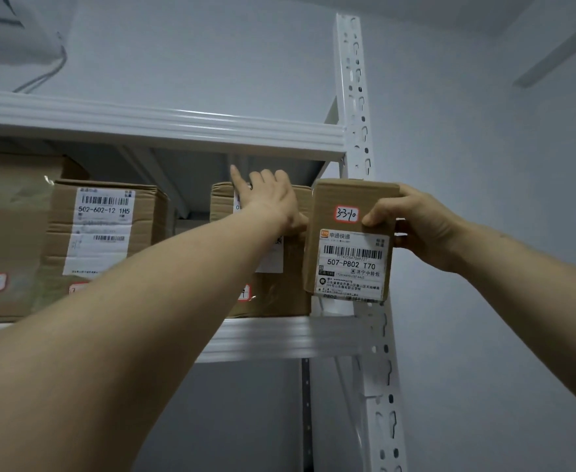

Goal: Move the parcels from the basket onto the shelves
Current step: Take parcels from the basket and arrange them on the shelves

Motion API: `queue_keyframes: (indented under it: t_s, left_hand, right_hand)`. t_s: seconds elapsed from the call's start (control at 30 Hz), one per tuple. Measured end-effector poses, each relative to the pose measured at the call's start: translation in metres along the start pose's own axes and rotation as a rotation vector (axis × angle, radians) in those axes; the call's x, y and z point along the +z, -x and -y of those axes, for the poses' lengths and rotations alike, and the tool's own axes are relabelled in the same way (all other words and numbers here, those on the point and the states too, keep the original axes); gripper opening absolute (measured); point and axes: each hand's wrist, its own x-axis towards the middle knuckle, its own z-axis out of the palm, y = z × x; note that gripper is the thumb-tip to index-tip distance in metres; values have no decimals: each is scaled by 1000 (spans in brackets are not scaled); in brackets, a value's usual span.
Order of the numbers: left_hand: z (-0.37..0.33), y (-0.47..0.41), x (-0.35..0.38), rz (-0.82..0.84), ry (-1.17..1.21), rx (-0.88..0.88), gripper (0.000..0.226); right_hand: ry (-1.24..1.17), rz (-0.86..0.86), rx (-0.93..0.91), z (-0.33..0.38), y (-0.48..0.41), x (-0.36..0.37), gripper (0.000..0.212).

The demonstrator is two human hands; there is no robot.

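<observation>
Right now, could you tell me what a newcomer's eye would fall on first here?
The small cardboard parcel with a barcode label, held up by the right hand in front of the white shelf upright at centre right. Next, the left hand reaching onto a brown box on the shelf just left of it, with another labelled box farther left.

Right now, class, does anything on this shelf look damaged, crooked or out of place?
The box labelled 502-602-12 on the shelf has creased, buckled cardboard beside its label. The small parcel is not shelved yet: the right hand holds it before the upright post, while the left hand rests on the end box.
</observation>
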Motion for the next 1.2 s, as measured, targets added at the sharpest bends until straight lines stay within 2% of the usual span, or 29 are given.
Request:
queue_keyframes:
  t_s: [0.13,0.23,0.33,0.57,0.73,0.83,0.97,1.03,1.13,1.2]
  left_hand:
    - [12,1,2,1,5,-9,88]
    - [22,2,-1,30,-3,-6,98]
    - [33,4,-4,53,-35,-11,106]
    - [55,7,-4,47,-99,-18,98]
    - [63,8,-4,71,-84,11,89]
    - [70,8,-4,76,-36,29,73]
    - [70,9,-4,64,-27,39,63]
    - [70,11,-5,53,-30,42,61]
    - [69,13,-4,49,-31,43,61]
    - [69,13,-4,41,-31,46,60]
  right_hand:
    - [47,36,9,3,-4,4,46]
    - [73,65,13,9,-6,8,35]
    - [135,100,24,14,-9,10,35]
    - [235,149,68,12,-17,20,39]
    - [526,185,52,6,-30,28,52]
    - [615,206,37,9,-36,30,48]
    - [779,259,16,9,-41,38,46]
    - [975,219,-20,8,-44,42,46]
    - [1447,118,-167,10,-46,49,54]
    - [1511,161,-216,9,-44,56,63]
